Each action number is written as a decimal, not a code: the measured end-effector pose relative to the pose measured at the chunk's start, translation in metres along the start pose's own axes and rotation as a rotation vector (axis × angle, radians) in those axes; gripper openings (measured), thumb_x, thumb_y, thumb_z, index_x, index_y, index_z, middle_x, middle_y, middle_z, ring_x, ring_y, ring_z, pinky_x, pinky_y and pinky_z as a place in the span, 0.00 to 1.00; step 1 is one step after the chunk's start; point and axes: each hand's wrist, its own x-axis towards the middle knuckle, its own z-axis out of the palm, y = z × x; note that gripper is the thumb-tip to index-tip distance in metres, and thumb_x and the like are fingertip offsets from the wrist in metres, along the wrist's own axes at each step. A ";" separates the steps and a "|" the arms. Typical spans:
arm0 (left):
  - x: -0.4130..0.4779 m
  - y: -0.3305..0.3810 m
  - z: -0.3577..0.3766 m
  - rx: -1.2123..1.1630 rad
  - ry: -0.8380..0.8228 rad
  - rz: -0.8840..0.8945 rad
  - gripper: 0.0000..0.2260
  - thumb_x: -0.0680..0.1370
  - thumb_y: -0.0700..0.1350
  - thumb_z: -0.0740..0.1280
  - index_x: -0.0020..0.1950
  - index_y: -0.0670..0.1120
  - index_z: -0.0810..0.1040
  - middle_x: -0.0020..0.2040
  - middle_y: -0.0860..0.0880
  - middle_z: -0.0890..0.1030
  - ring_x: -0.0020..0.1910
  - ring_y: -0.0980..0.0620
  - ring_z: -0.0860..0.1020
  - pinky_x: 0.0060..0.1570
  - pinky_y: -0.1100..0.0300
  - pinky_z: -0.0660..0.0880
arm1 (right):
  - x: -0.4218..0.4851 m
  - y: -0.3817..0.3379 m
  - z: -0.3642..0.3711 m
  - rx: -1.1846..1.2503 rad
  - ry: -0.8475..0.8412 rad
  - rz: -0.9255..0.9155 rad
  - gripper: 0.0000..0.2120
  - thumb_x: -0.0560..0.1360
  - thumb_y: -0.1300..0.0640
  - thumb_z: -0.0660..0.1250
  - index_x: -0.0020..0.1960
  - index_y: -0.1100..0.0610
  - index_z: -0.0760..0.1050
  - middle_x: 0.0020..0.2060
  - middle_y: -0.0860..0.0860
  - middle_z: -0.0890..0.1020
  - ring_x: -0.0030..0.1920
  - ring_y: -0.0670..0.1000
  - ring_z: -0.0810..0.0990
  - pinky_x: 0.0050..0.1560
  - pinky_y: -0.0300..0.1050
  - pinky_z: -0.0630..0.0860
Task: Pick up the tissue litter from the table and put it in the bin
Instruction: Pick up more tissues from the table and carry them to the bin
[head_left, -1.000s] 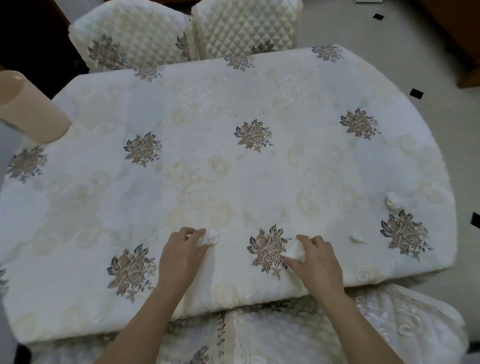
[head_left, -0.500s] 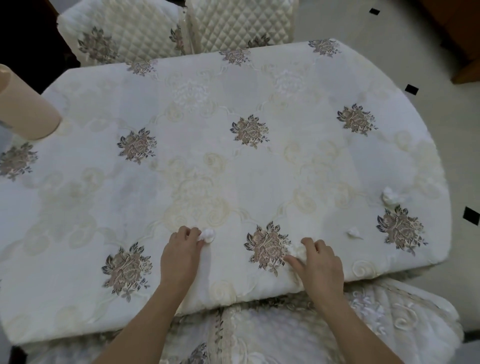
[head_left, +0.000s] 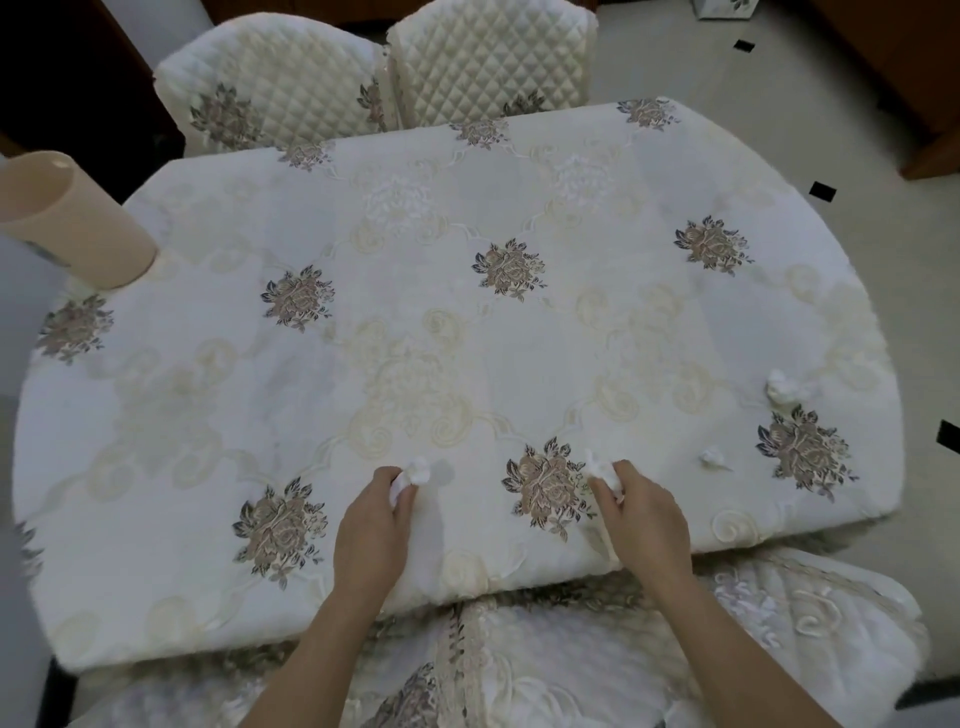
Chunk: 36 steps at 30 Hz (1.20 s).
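Observation:
My left hand (head_left: 371, 525) pinches a crumpled white tissue (head_left: 413, 474) near the table's front edge. A second white tissue wad (head_left: 602, 470) is gripped by my right hand (head_left: 644, 519), just right of a flower pattern. Two more tissue balls lie loose at the right: a larger one (head_left: 782, 387) and a small one (head_left: 712, 457). The beige bin (head_left: 72, 218) stands at the table's far left corner, tilted in view, its opening facing up and left.
The oval table (head_left: 467, 332) wears a cream cloth with flower patterns. Two quilted chairs (head_left: 374, 78) stand at the far side, and another covered chair (head_left: 519, 665) is right below me. Tiled floor with black insets lies to the right.
Both hands have closed round their tissues and lifted them slightly off the cloth. The view has tilted a little; the loose tissues on the right have not moved.

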 end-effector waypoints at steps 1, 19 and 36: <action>-0.002 0.005 -0.003 -0.033 0.006 0.010 0.02 0.82 0.49 0.62 0.53 0.53 0.72 0.33 0.53 0.75 0.32 0.53 0.74 0.29 0.57 0.66 | 0.000 -0.007 -0.005 0.043 -0.005 0.013 0.15 0.80 0.45 0.63 0.39 0.52 0.67 0.28 0.48 0.73 0.31 0.52 0.73 0.28 0.46 0.63; -0.019 0.098 -0.112 -0.392 0.230 0.218 0.07 0.81 0.53 0.63 0.46 0.53 0.75 0.36 0.49 0.81 0.36 0.49 0.79 0.38 0.44 0.77 | -0.008 -0.155 -0.116 0.334 0.249 -0.206 0.22 0.79 0.45 0.64 0.33 0.52 0.59 0.25 0.50 0.70 0.26 0.51 0.67 0.28 0.48 0.63; -0.086 0.017 -0.196 -0.313 0.618 -0.048 0.07 0.80 0.52 0.64 0.45 0.51 0.75 0.32 0.49 0.77 0.30 0.51 0.74 0.32 0.49 0.72 | -0.038 -0.285 -0.067 0.374 -0.031 -0.601 0.22 0.78 0.45 0.65 0.32 0.51 0.58 0.24 0.49 0.70 0.27 0.50 0.67 0.28 0.49 0.65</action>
